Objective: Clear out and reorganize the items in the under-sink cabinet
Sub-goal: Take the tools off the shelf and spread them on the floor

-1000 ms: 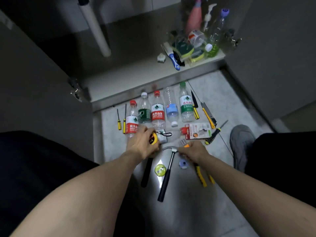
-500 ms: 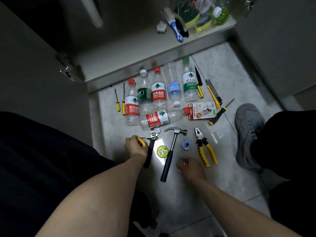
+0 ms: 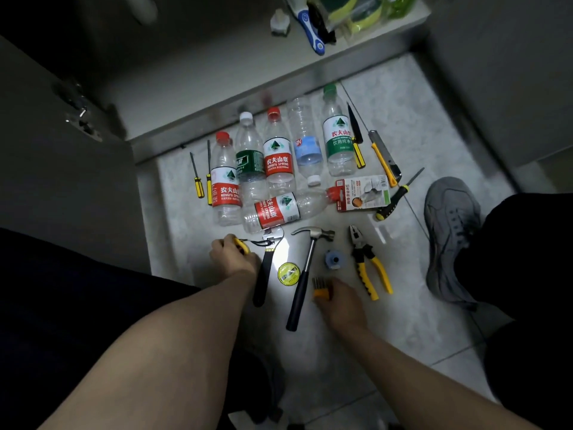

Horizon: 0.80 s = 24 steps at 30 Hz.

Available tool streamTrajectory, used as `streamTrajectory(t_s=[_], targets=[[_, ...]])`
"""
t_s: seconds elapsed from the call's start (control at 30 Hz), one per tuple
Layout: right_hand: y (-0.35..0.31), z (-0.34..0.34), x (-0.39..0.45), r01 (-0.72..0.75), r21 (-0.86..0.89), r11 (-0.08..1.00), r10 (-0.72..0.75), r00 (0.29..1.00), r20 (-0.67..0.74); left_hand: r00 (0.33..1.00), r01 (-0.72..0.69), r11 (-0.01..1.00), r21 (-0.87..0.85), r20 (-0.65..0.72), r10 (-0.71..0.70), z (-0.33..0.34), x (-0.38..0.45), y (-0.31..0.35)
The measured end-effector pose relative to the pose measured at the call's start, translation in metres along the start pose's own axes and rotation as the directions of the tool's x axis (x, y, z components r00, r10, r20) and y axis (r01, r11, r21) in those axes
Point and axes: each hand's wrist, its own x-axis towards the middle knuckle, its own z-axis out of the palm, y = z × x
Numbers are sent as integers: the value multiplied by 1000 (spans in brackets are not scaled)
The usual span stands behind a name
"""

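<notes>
**Hand Pose and Item Layout: Floor Before the Under-Sink Cabinet**

I see both forearms reaching forward and down to the tiled floor (image 3: pixel 403 119), palms turned down.

**Left hand.** The left hand (image 3: pixel 231 254) rests at floor level, just left of the adjustable wrench (image 3: pixel 267 262). Its grip is closed around a yellow tape measure (image 3: pixel 242 246), of which only one edge shows past the fingers. A black wrist cord runs from it toward the wrench head.

**Right hand.** The right hand (image 3: pixel 339 302) sits low, between the hammer (image 3: pixel 305 274) handle and the yellow-handled pliers (image 3: pixel 367 263). Its grip is curled on an orange bit holder (image 3: pixel 321 288) with metal tips pointing away from me. I cannot tell whether the holder touches the floor.

**Items on the floor.**
- Five plastic bottles (image 3: pixel 277 153) lie side by side in a row near the cabinet sill; a sixth lies crosswise below them.
- Two small screwdrivers (image 3: pixel 203 178) lie left of the row.
- A utility knife (image 3: pixel 384 158) and a packaged item (image 3: pixel 362 193) lie to the right.
- A yellow tape roll (image 3: pixel 289 274) lies between wrench and hammer; a blue roll (image 3: pixel 335 259) lies between hammer and pliers.

**Cabinet.** The cabinet floor (image 3: pixel 201 72) holds a blue-handled brush (image 3: pixel 311 31) and sponges (image 3: pixel 356 13) at its right rear.

A grey shoe (image 3: pixel 449 231) stands to the right of the tools.
</notes>
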Motion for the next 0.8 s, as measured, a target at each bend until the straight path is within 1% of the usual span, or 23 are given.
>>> streamTrajectory(t_s=[0.13,0.2,0.27,0.33,0.4,0.43,0.5,0.6,0.8], targets=[[-5,-10,-5,3,-61,998,-4,1000,-8,998,55,997,-62,3,-55,-10,-5,9],[-9,-17,-8,-17,-81,997,16,1000,-12,1000,20,1000,-12,-5,-20,-17,-8,14],[-13,-24,-14,-25,-92,995,25,1000,3,998,-64,996,54,-7,65,-25,-14,20],[-18,-36,-13,15,-110,994,-12,999,31,995,-99,995,33,1,99,-32,-17,28],[-33,-56,-2,92,-119,989,-88,996,32,996,-88,995,-39,25,89,-41,-17,46],[-46,-69,8,132,-118,984,-130,991,28,993,-108,993,-56,36,110,-46,-16,58],[-78,-100,31,170,-101,980,-170,985,9,977,-207,977,-53,47,210,-56,-8,87],[-134,-149,70,215,-98,972,-225,968,-108,922,-381,924,-23,68,381,-79,13,137],[-232,-229,147,326,-144,934,-352,907,-231,834,-552,832,52,64,549,-101,90,232]])
